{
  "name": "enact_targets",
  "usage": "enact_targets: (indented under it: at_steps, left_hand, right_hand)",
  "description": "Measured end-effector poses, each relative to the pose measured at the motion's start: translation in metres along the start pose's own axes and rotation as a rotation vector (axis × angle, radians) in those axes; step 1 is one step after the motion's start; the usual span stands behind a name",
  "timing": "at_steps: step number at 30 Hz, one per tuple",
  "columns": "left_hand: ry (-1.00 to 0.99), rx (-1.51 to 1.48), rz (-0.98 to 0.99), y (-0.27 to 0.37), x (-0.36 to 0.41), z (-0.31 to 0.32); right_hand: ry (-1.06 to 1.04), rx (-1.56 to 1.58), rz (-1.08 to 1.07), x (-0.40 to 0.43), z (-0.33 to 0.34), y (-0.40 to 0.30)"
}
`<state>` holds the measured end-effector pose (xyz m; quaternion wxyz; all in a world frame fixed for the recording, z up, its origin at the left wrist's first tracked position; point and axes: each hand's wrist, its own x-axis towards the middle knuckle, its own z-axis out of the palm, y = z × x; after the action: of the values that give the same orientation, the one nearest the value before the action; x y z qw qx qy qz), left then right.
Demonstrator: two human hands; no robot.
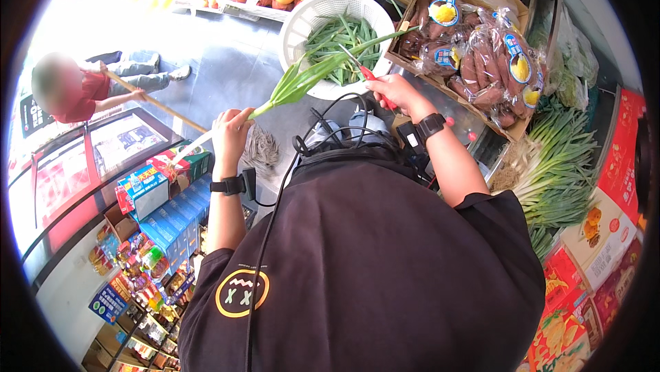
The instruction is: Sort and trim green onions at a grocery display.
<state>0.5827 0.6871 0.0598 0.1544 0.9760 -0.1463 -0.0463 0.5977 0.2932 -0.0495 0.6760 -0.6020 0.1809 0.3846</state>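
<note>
My left hand [230, 130] grips a long green onion [298, 86] by its stalk. The white root end points down to the left, and the green leaves stretch up to the right across a white plastic basket [295, 44]. Inside that basket lies a heap of cut green leaves [340, 37]. My right hand [401, 95] holds red-handled scissors [367, 73] at the basket's near right rim. Their metal blades are apart, close to the onion's leaves; whether they touch cannot be told.
Right of the basket is a cardboard box of bagged sweet potatoes [479, 57], with a pile of green onions [554, 165] nearer me. At left a person [77, 88] holds a wooden-handled mop, its grey head [261, 151] beside my left arm. Fruit crates [281, 13] stand behind the basket.
</note>
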Motion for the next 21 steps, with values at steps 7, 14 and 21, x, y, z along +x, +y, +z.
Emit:
enact_targets:
  at_steps: [7,14,21]
  left_hand:
    - [0.032,0.033,-0.086,-0.004,-0.008,-0.005]
    - [0.071,-0.003,-0.090,-0.001,-0.012,-0.017]
    - [0.016,-0.041,-0.030,-0.001,-0.015,-0.020]
  right_hand:
    - [-0.043,0.215,-0.007,-0.023,-0.013,-0.003]
    - [-0.242,0.101,0.055,-0.023,-0.026,0.008]
    - [-0.289,0.314,0.029,0.015,0.003,-0.008]
